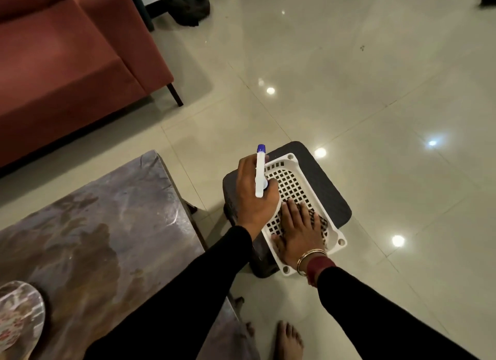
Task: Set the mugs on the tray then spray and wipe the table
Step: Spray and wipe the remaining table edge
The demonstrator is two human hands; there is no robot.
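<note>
The left hand (253, 201) has its grip round the spray bottle (259, 171), the right hand (299, 232) lies flat on the cloth (320, 220) in the basket (341, 242), so I think the table (107, 225) is not yet sprayed or wiped.

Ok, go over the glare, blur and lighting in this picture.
Head view: round light reflections glare as bright spots on the glossy floor; the table top carries a dull sheen; lighting is dim overall; the spray bottle in the left hand looks sharp, without motion blur.
</note>
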